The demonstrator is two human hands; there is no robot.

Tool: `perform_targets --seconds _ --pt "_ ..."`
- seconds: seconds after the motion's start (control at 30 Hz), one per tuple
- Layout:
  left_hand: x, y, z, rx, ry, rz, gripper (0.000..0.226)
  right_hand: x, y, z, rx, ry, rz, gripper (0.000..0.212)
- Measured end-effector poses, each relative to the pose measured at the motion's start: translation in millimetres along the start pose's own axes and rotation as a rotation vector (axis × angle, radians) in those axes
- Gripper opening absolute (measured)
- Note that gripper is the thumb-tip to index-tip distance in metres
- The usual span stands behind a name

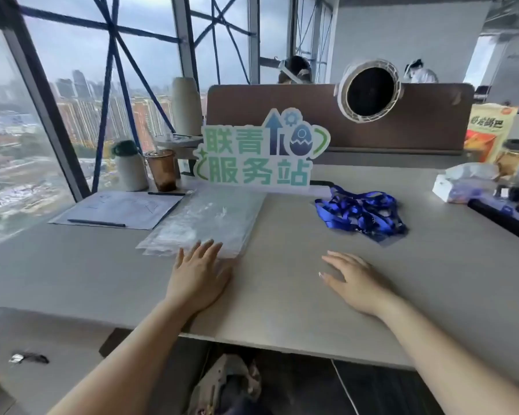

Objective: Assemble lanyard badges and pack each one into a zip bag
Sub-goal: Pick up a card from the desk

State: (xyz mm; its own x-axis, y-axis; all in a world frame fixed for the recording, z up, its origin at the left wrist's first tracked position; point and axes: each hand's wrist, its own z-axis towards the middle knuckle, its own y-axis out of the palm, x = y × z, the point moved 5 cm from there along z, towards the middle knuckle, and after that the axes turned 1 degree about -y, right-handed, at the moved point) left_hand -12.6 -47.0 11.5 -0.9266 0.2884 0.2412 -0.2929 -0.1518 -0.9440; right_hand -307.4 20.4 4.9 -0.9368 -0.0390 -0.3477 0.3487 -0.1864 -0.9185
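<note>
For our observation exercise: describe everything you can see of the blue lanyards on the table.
The lanyards are a tangled heap of bright blue flat straps, fabric by the look, with small dark clips near the front edge. They lie loose on the grey table, right of centre, before the right end of the sign. The right hand lies nearer the viewer, apart from them.

On my feed the lanyards (361, 215) are a bright royal blue against the plain pale grey table (282, 295). The zip bags (204, 223) look clear with a whitish sheen. I see mint-green, white-edged lettering on the sign (261, 151), plus a dark blue arrow and egg. The divider (282, 115) is brown, the snack bag (489, 130) orange and yellow, and the bottle (129, 166) white with a dark green cap.
</note>
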Motion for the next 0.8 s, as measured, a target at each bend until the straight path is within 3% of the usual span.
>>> perform_targets --seconds 0.33,0.5,0.7,0.8 --pt "-1 -9 25 0.181 0.049 -0.001 0.023 -2 1 35 0.042 -0.043 0.068 0.034" --pt "2 -14 30 0.22 0.016 -0.13 0.009 -16 5 49 0.042 -0.109 0.17 0.028" --pt "12 -24 47 0.132 -0.033 -0.254 0.011 -15 5 50 0.002 -0.081 0.283 0.022" --pt "32 -27 58 0.153 -0.036 -0.432 0.01 -19 0 55 -0.006 -0.015 0.455 0.017"
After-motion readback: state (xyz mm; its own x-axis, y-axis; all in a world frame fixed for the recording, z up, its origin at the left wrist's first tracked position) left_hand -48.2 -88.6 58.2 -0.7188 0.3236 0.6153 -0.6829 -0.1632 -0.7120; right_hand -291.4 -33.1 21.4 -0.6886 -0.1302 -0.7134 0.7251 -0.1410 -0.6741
